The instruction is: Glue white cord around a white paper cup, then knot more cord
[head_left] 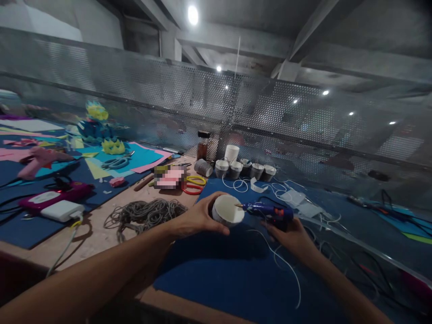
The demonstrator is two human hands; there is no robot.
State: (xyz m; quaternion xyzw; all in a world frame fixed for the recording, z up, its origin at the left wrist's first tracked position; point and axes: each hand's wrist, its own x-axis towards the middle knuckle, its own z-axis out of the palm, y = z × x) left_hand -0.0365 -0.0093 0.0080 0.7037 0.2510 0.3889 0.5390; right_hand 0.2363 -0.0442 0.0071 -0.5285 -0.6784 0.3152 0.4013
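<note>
Nearest, bare forearms [111,261]; round white paper cup [226,214] clamped in left hand [197,218] over flat blue mat [216,279], blue plastic glue gun [268,210] gripped in right hand [286,231]; could scorch left thumb [221,228] if slipping.

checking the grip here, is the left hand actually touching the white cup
Touching. The head view shows the left hand curled around the side of the white cup, its thumb lying against the near side.
</note>
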